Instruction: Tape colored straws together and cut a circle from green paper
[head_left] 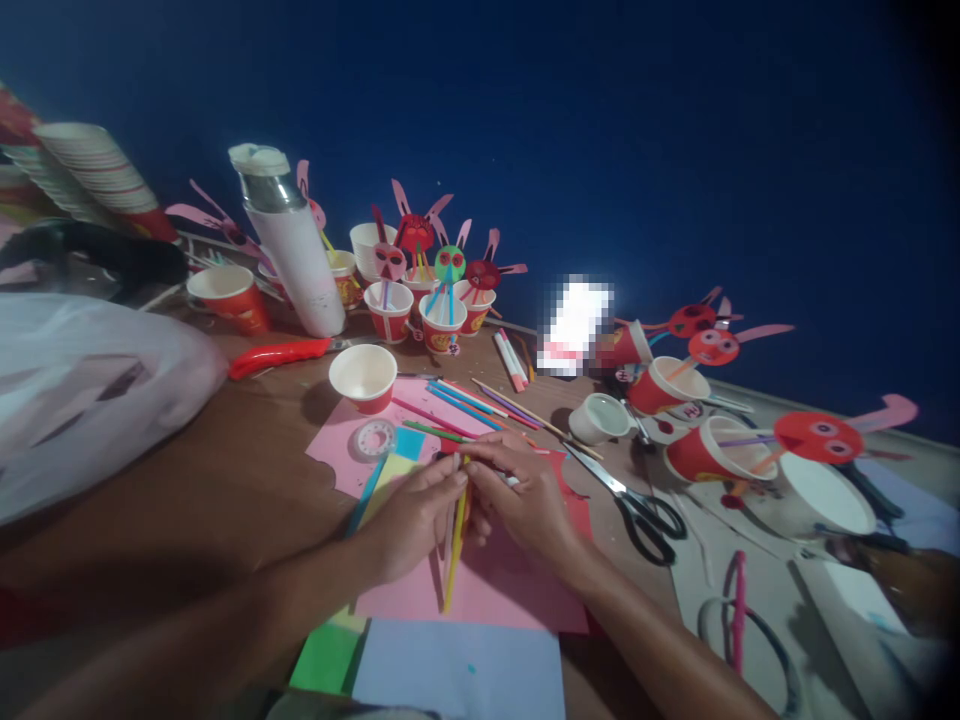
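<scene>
Over a sheet of pink paper (495, 590), my left hand (409, 515) and my right hand (521, 490) meet, fingertips together. Between them slants a thin yellow stick (454, 560), its upper end pinched by the fingers of both hands. Close beside it a paler thin strip (445, 535) comes down from the left fingers; how it is held is partly hidden. Just beyond the hands lie several coloured sticks (457, 405). A roll of clear tape (373, 440) rests left of them, near an upright paper cup (364, 375). Black-handled scissors (637, 510) lie to the right.
Paper cups with rabbit-faced figures on sticks (450, 265) stand along the wall, more (817, 440) at right. At left are a white flask (300, 260), a red-handled cutter (277, 355) and a plastic bag (97, 400). A small white cup (600, 418) stands near the scissors.
</scene>
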